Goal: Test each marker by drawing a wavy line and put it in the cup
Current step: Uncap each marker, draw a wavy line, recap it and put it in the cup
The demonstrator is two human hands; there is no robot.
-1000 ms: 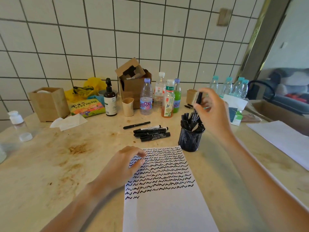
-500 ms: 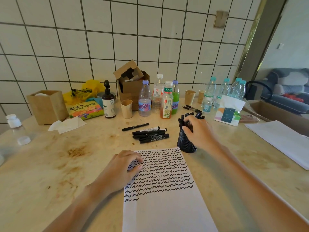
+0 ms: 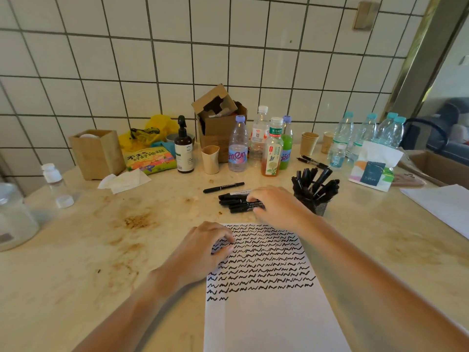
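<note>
A white sheet of paper (image 3: pixel 266 313) lies in front of me, its upper half filled with rows of black wavy lines. My left hand (image 3: pixel 203 252) rests on the sheet's upper left corner, fingertips bent down onto it. A small pile of black markers (image 3: pixel 234 203) lies just beyond the sheet. My right hand (image 3: pixel 276 207) is over the pile's right end, its fingertips touching the markers. One more marker (image 3: pixel 223 187) lies alone behind the pile. To the right of that hand stands the black mesh cup (image 3: pixel 318 208), with several black markers (image 3: pixel 314 181) standing in it.
Drink bottles (image 3: pixel 238 146), a torn cardboard box (image 3: pixel 218 123), a paper cup (image 3: pixel 210 158) and a pump bottle (image 3: pixel 184 151) line the back by the tiled wall. A tissue pack (image 3: pixel 373 166) and white sheets (image 3: pixel 441 204) sit at right; a glass jar (image 3: pixel 12 217) at left.
My right hand dropped a marker into the cup, then moved left and down onto the marker pile. My left hand stayed on the paper.
</note>
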